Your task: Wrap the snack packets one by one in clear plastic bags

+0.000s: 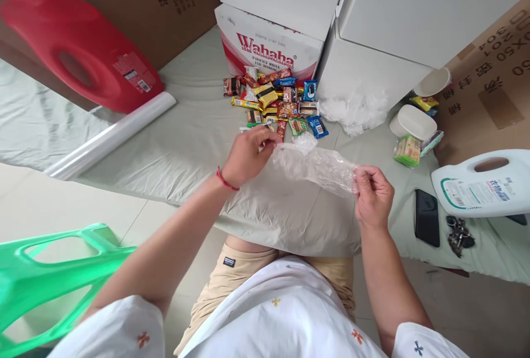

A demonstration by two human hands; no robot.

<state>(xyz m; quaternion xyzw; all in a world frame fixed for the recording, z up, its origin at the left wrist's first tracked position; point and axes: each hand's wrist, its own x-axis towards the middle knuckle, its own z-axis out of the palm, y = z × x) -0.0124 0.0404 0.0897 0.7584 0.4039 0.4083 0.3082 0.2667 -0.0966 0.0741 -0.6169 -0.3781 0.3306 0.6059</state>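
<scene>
A clear plastic bag (317, 167) is stretched between my two hands above the cloth-covered surface. My left hand (252, 153), with a red cord at the wrist, pinches its left end. At the other end, my right hand (372, 192) has closed fingers gripping the plastic. Just beyond my left hand lies a pile of small wrapped snacks (287, 109) in red, yellow, blue and green packaging. A heap of crumpled clear plastic (351, 112) sits to the right of that pile.
A Wahaha carton (269, 43) stands behind the snacks. A red jug (83, 43) and a plastic film roll (116, 137) lie left. On the right are a white bowl (414, 122), a phone (427, 217), keys (459, 235) and a white detergent bottle (484, 181). A green stool (49, 269) stands lower left.
</scene>
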